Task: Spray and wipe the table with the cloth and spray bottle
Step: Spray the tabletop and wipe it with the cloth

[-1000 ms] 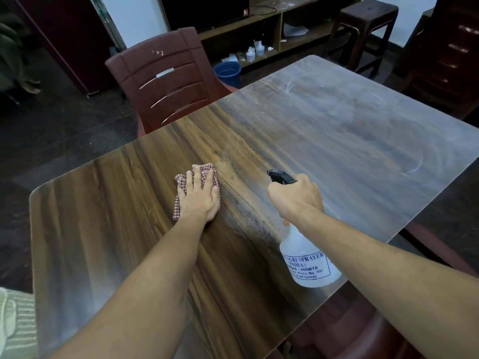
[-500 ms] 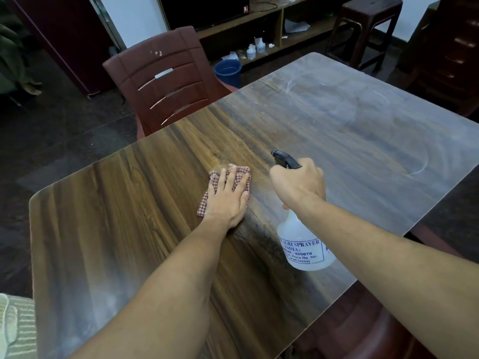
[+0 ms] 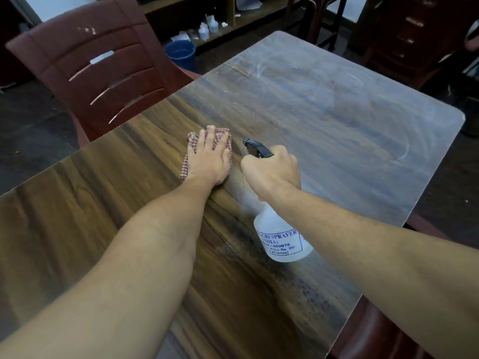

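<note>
The left hand (image 3: pixel 211 161) lies flat with its fingers straight and close together, palm pressing a red-and-white checked cloth (image 3: pixel 224 138) onto the wooden table (image 3: pixel 324 120). The cloth sits a little toward eleven o'clock from the table's middle, and only its edges show around the fingers and beside the wrist. Just beside it, at about three o'clock from that hand, the right hand (image 3: pixel 272 172) is curled tightly round the neck of the spray bottle (image 3: pixel 281 237). The black nozzle (image 3: pixel 256 147) pokes out past the knuckles, pointing toward ten o'clock, close to the cloth but not touching it. The bottle's clear white body hangs tilted below the fist, its printed label facing up and its base angled back toward the person; I can't tell whether the base touches the wood. The near half of the table top shows rich brown grain, while the far half, toward one o'clock, looks hazy with pale curved smears (image 3: pixel 363 84). A maroon plastic chair (image 3: pixel 103 73) stands against the table's edge at ten o'clock, and beyond it, near twelve, a blue bucket (image 3: pixel 181 54) sits on the dark floor.
</note>
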